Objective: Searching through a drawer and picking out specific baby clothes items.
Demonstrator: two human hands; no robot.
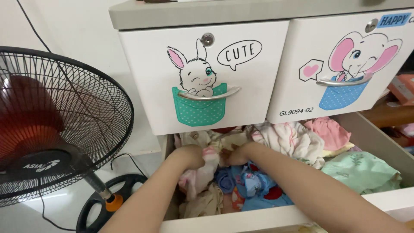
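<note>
Drawer [384, 142] open and messy, both hands deep inside: left hand [189, 156] and right hand [236, 154] clutch pale crumpled clothes [202, 172], nothing lifted out.

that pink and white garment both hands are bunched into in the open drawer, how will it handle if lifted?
Probably floppy: the pink and white garment is crumpled in folds between the left hand and right hand. Likely light, being thin and small. It may drag neighbours along, since it lies tangled against the blue clothes in the packed drawer.
</note>
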